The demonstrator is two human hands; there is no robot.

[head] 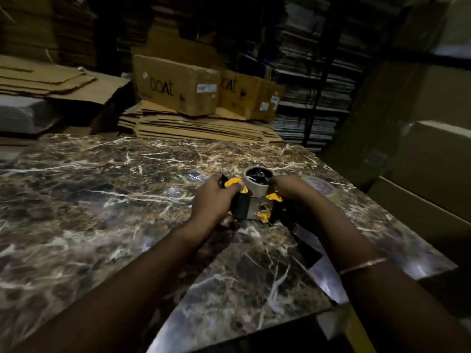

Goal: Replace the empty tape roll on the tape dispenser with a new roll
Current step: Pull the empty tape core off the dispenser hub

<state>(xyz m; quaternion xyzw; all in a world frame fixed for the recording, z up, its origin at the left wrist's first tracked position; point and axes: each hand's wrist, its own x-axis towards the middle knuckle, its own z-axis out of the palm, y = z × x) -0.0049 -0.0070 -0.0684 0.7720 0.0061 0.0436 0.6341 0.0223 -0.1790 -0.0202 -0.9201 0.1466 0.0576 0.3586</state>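
A yellow and black tape dispenser lies on the dark marble table, just right of the middle. An empty grey cardboard core sits on its spindle, open end up. My left hand grips the dispenser's left side, thumb on a yellow part. My right hand holds the right side next to the core. A new roll of clear tape lies flat on the table just right of my right hand, partly hidden by it.
Stacks of flattened cardboard and brown boxes marked "boat" line the table's far edge. Large cartons stand to the right. A lower marble slab overlaps the table near me. The scene is dim.
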